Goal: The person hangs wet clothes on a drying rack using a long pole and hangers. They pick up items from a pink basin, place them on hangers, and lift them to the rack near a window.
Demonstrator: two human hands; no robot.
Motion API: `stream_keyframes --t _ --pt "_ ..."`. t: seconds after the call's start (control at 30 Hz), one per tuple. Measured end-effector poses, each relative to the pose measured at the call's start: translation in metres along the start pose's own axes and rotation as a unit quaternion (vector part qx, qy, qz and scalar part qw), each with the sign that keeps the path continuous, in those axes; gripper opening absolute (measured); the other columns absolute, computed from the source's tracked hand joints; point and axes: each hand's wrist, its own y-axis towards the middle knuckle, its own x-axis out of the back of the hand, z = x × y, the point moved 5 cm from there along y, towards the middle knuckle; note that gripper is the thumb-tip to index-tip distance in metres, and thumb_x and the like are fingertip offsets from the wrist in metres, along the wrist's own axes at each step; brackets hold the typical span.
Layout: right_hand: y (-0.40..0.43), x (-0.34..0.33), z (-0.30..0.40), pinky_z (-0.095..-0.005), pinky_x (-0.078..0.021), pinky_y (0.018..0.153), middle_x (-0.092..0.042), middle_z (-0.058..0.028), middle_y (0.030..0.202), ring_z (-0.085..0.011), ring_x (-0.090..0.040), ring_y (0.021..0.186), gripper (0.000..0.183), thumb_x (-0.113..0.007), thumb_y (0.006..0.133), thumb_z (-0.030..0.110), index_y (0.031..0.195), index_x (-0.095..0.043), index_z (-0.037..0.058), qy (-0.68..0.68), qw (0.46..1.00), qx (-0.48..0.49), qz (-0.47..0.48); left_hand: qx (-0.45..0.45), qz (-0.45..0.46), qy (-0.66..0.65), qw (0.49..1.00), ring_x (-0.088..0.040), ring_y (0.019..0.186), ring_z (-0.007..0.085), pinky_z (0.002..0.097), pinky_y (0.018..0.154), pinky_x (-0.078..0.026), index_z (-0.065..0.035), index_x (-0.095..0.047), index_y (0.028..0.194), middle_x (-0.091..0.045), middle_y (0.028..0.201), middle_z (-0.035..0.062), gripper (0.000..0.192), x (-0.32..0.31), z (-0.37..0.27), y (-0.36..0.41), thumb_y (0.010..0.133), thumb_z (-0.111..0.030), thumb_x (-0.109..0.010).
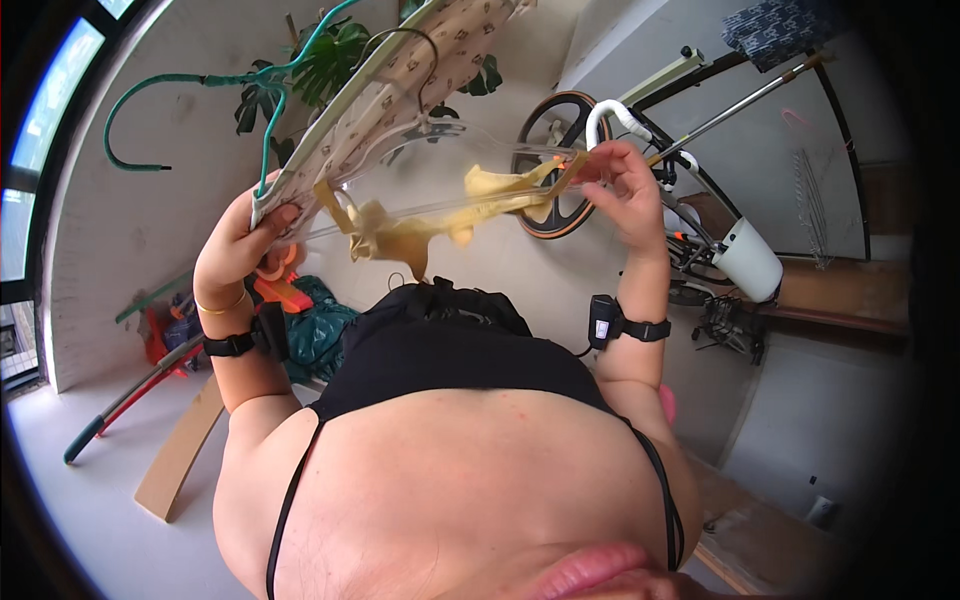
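A clear plastic hanger point(450, 135) with a metal hook is held up before me, a yellow garment point(397, 236) hanging on it by straps at both ends. My right hand point(626, 191) pinches the strap at the hanger's right end between thumb and fingers. At the upper left, my left hand point(244, 236) grips a pale patterned cloth point(405, 94) together with the lower end of a green hanger point(274, 131); the clear hanger's left end lies close to its fingers. The cloth hides part of those fingers.
A potted plant's leaves point(330, 60) show behind the cloth. A bicycle point(555, 217) with a white bin point(750, 259) beside it stands at right. At left are a dark green plastic bag point(319, 330), a long-handled pole point(135, 394) and a wooden board point(180, 457).
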Motion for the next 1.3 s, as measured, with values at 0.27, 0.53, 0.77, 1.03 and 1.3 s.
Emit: stream_keyframes --t 0.27,0.53,0.77,1.03,1.3 --pt "0.010 -0.007 -0.025 -0.0232 -0.0479 0.080 -0.066 -0.0013 0.104 -0.0068 -0.056 0.089 0.023 -0.056 0.105 0.015 0.122 -0.061 0.0017 -0.033 0.998 0.011 -0.044 0.053 -0.021 -0.022 0.998 -0.046 0.050 0.0029 0.0200 0.043 -0.036 -0.0007 -0.056 0.133 -0.060 0.087 -0.0027 0.036 0.004 -0.001 0.004 0.098 -0.008 -0.062" --pt "-0.002 -0.001 -0.030 -0.0187 -0.0396 0.073 -0.061 0.0022 0.095 -0.0038 -0.049 0.081 0.015 -0.056 0.105 0.015 0.111 -0.061 0.0025 0.018 0.997 0.024 -0.077 0.092 0.018 -0.109 0.990 -0.055 0.085 0.0080 0.0257 0.079 -0.048 -0.0007 -0.058 0.126 -0.062 0.098 -0.0013 0.031 0.002 -0.021 0.008 0.103 -0.021 -0.058" --pt "-0.023 0.009 -0.026 -0.0183 -0.0351 0.071 -0.055 0.0038 0.093 -0.0035 -0.044 0.079 0.014 -0.058 0.104 0.017 0.107 -0.060 0.0040 0.025 0.997 0.022 -0.066 0.093 -0.054 0.058 0.992 -0.048 0.088 0.0115 0.0309 0.085 -0.047 0.0012 -0.059 0.126 -0.062 0.096 0.0015 0.032 0.012 0.004 0.022 0.108 -0.024 -0.051" --pt "0.004 0.005 -0.008 -0.0338 -0.0377 0.104 -0.054 -0.0022 0.098 -0.0160 -0.051 0.102 0.017 -0.058 0.104 0.022 0.099 -0.059 0.0054 -0.051 0.988 0.145 -0.036 0.024 0.160 0.194 0.968 -0.044 0.080 0.0135 0.0322 0.077 -0.046 0.0017 -0.060 0.112 -0.056 0.081 0.0071 0.026 -0.007 0.003 0.044 0.107 -0.023 -0.053" --pt "-0.002 0.016 -0.029 -0.0429 -0.0264 0.119 -0.036 -0.0144 0.158 -0.0289 -0.033 0.148 0.012 -0.056 0.105 0.018 0.107 -0.064 0.0091 0.057 0.985 0.129 -0.097 0.035 0.275 0.186 0.943 -0.046 0.080 0.0121 0.0309 0.078 -0.047 0.0046 -0.062 0.106 -0.058 0.081 0.0050 0.031 -0.029 -0.001 0.049 0.106 -0.025 -0.055"
